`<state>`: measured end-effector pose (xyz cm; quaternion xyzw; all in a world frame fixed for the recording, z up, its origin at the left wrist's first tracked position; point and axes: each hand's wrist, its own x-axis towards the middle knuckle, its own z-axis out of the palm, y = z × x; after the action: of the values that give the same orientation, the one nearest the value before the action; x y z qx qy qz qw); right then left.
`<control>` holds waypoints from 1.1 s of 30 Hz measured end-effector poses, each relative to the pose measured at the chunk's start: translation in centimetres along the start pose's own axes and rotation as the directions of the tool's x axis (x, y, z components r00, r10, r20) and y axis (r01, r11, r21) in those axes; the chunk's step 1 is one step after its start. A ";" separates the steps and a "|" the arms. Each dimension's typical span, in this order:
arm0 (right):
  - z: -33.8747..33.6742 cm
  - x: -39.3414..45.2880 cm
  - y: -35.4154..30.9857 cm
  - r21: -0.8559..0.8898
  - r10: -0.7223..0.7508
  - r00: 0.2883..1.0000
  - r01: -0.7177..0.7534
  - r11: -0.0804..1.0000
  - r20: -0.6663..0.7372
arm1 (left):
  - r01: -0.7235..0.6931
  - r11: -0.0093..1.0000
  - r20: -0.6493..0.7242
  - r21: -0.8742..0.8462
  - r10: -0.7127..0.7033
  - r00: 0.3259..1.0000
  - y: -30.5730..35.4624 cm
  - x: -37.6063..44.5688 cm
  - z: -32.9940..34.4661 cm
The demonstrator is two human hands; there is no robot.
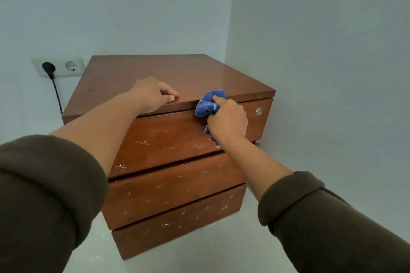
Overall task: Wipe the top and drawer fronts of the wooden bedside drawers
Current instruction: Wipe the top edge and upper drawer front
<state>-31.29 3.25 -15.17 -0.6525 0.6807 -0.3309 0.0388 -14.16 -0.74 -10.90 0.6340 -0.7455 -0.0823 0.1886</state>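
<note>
The wooden bedside drawers (177, 188) stand in a room corner, with a glossy brown top (168, 73) and three drawer fronts marked by small white scuffs. My left hand (153, 94) grips the front edge of the top, fingers curled over it. My right hand (227, 118) is shut on a crumpled blue cloth (207, 104), which is pressed against the upper part of the top drawer front (164, 139), just under the top's edge. A round metal lock (258, 111) sits at that drawer's right end.
A double wall socket (58, 67) with a black plug and cable (56, 93) is on the left wall beside the drawers. Pale walls close in behind and to the right. The pale floor (199, 250) lies below.
</note>
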 end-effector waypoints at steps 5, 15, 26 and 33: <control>1.1 -1.5 -3.3 -0.018 -0.030 0.999 0.031 0.999 0.034 | 0.013 0.999 0.013 0.033 -0.013 1.000 -2.4 -2.0 -1.3; 3.7 -5.0 -7.3 -0.036 -0.134 0.989 0.132 0.991 -0.061 | 0.158 0.955 -0.027 -0.250 -0.170 0.985 -9.2 -6.0 -4.5; 7.3 -8.6 -13.8 -0.125 -0.348 0.936 0.351 0.928 0.044 | 0.220 0.718 0.164 -0.661 -0.148 0.975 -11.2 -7.0 -6.3; 7.5 -10.2 -16.3 -0.227 -0.492 0.857 0.516 0.826 0.155 | 0.220 0.724 0.157 -0.653 -0.154 0.975 -11.7 -7.5 -6.2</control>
<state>-12.16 10.76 -16.70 -0.8223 0.5192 -0.2074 -0.1057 -0.17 5.14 -10.82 0.5919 -0.6067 -0.3908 0.3589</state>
